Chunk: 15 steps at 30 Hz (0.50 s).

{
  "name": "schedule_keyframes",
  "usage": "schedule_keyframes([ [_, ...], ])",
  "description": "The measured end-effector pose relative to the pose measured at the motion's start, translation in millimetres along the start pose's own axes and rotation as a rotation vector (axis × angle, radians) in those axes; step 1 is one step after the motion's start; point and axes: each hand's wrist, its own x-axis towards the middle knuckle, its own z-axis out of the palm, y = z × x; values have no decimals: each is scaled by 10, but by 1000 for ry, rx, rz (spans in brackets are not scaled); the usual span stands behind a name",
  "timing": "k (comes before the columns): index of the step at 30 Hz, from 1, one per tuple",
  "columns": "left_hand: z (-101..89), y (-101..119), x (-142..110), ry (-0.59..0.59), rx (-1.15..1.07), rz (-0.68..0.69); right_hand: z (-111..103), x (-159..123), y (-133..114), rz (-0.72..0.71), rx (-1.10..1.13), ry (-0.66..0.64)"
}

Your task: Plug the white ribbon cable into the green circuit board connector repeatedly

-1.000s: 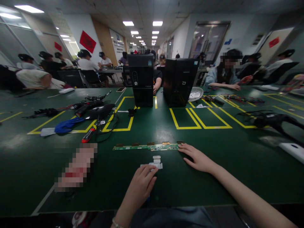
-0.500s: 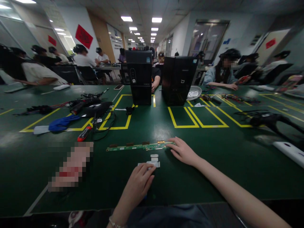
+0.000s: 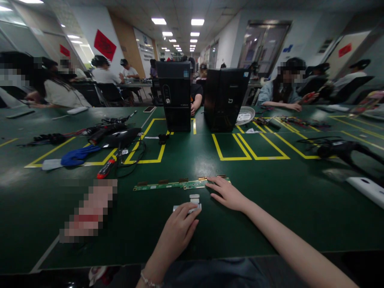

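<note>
A long, thin green circuit board (image 3: 168,186) lies across the table in front of me, with brown and gold-coloured strips along its far edge. My right hand (image 3: 227,195) is open over its right end, fingers stretched out and fingertips on or just above the board. Nearer to me is a white flat ribbon cable (image 3: 195,199), folded or T-shaped. My left hand (image 3: 181,222) lies palm down over its near part, fingers loosely bent and thumb apart. Those fingers hide some of the cable, and I see no grip around it.
Two black computer towers (image 3: 176,96) stand at the back. Left are a red-and-black screwdriver (image 3: 105,169), a blue glove (image 3: 78,155), black cables and a blurred-out item (image 3: 90,212). A white device (image 3: 367,192) and a black stand-like object (image 3: 336,148) lie right. People sit beyond.
My right hand has slid a little left along the board, uncovering its right end. My left hand has shifted slightly over the ribbon cable. The board stays in place.
</note>
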Motion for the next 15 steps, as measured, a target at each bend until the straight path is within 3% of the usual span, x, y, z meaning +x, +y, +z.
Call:
schedule_keyframes([
  [7, 85, 75, 121, -16, 140, -92, 8, -29, -53, 34, -14, 1],
  [15, 185, 175, 180, -74, 109, -68, 16, -70, -130, 59, -5, 18],
])
